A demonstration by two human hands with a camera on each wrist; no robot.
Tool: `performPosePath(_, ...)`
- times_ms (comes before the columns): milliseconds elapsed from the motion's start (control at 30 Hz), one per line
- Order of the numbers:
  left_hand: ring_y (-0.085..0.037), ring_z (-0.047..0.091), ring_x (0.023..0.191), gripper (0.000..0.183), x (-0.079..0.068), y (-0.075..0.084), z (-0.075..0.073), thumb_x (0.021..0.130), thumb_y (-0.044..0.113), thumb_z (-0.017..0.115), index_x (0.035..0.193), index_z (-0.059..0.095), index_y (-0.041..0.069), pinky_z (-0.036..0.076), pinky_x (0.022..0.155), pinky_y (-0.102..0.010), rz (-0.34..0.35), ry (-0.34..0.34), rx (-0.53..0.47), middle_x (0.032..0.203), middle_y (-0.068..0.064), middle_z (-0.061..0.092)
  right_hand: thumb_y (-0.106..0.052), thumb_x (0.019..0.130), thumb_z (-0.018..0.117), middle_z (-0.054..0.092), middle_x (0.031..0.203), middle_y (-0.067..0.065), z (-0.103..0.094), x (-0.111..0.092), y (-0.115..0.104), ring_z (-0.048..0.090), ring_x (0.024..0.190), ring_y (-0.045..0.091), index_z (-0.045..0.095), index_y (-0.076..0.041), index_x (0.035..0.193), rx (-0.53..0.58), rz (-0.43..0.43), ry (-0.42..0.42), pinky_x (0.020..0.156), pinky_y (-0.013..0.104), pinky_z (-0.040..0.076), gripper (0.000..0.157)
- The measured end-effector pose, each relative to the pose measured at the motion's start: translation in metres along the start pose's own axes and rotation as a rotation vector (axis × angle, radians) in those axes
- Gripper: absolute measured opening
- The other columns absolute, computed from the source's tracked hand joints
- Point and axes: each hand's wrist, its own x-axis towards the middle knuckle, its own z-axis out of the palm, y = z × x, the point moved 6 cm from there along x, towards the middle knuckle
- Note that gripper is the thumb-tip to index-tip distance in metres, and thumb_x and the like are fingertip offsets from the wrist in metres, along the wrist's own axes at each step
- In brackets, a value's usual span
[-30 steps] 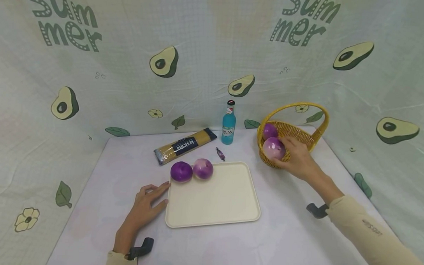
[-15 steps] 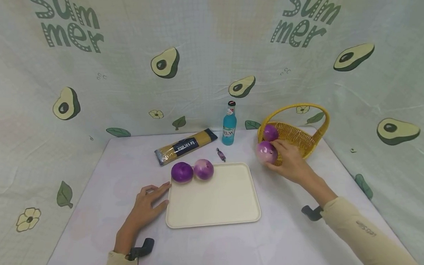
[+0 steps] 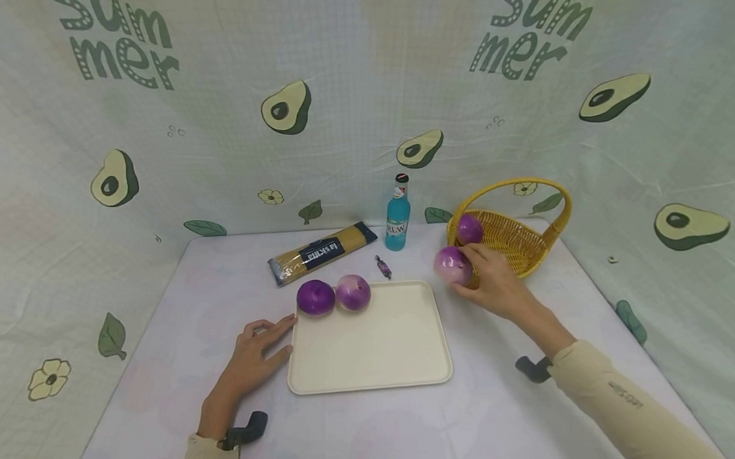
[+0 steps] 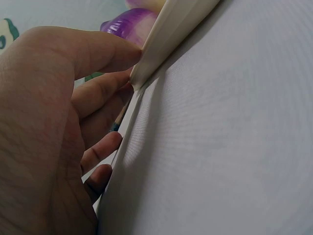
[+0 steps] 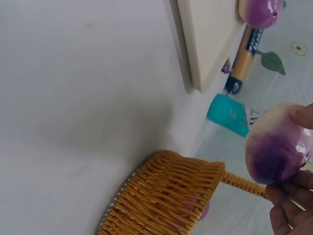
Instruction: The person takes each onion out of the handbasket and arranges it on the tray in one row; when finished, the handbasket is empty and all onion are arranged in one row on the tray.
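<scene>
My right hand (image 3: 493, 281) grips a glossy, round purple-and-white turnip (image 3: 451, 265) between thumb and fingers. It holds the turnip up at the left front of a yellow wicker basket (image 3: 513, 238), overlapping the rim in the head view. Inside the basket lies another purple turnip (image 3: 469, 229). My left hand (image 3: 255, 357) rests at the left edge of a cream rectangular tray (image 3: 369, 351), with thumb and fingertips touching its side. A dark purple turnip (image 3: 316, 298) and a paler turnip (image 3: 353, 292) sit side by side in the tray's far left corner.
Behind the tray lies a pack of spaghetti (image 3: 322, 253), set at a slant. A blue bottle (image 3: 397, 213) stands upright near the back cloth, left of the basket. Between bottle and tray is a small wrapped candy (image 3: 383, 266). Printed cloth (image 3: 349, 67) hangs behind the table.
My right hand has carried the turnip out of the basket, leftward and slightly toward me, past its left rim. The left hand has stayed at the tray.
</scene>
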Motion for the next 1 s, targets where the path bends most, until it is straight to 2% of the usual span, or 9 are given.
performPosePath(200, -0.027, 0.038, 0.129, 0.056, 0.0, -0.001, 0.001, 0.096, 0.043, 0.062, 0.149, 0.049, 0.033, 0.028, 0.103, -0.059, -0.006, -0.008, 0.005, 0.149, 0.01, 0.05, -0.023, 0.078, 0.087, 0.053, 0.134, 0.022, 0.006, 0.001, -0.004, 0.049, 0.121, 0.04, 0.053, 0.007, 0.137, -0.004, 0.001, -0.018, 0.101, 0.057, 0.042, 0.075)
performPosePath(467, -0.027, 0.036, 0.13, 0.056, 0.0, -0.001, 0.001, 0.096, 0.046, 0.061, 0.149, 0.048, 0.034, 0.027, 0.104, -0.06, -0.026, -0.016, 0.004, 0.149, 0.01, 0.05, -0.025, 0.079, 0.087, 0.052, 0.137, 0.022, 0.014, 0.003, -0.01, 0.048, 0.126, 0.039, 0.051, 0.006, 0.14, 0.001, 0.011, -0.052, 0.106, 0.057, 0.037, 0.078)
performPosePath(667, -0.027, 0.037, 0.129, 0.056, -0.001, 0.0, 0.0, 0.096, 0.046, 0.061, 0.149, 0.049, 0.033, 0.028, 0.103, -0.058, -0.021, -0.015, 0.005, 0.149, 0.009, 0.05, -0.026, 0.08, 0.086, 0.051, 0.14, 0.022, 0.022, 0.004, -0.013, 0.046, 0.128, 0.039, 0.05, 0.006, 0.141, 0.009, 0.022, -0.083, 0.107, 0.057, 0.038, 0.079)
performPosePath(1000, -0.027, 0.036, 0.13, 0.057, -0.001, 0.0, 0.0, 0.096, 0.044, 0.062, 0.15, 0.047, 0.035, 0.028, 0.104, -0.057, -0.05, -0.027, -0.005, 0.149, 0.011, 0.05, -0.028, 0.079, 0.086, 0.052, 0.139, 0.021, 0.03, 0.005, -0.019, 0.048, 0.127, 0.04, 0.051, 0.005, 0.14, 0.004, 0.01, -0.091, 0.106, 0.056, 0.038, 0.078)
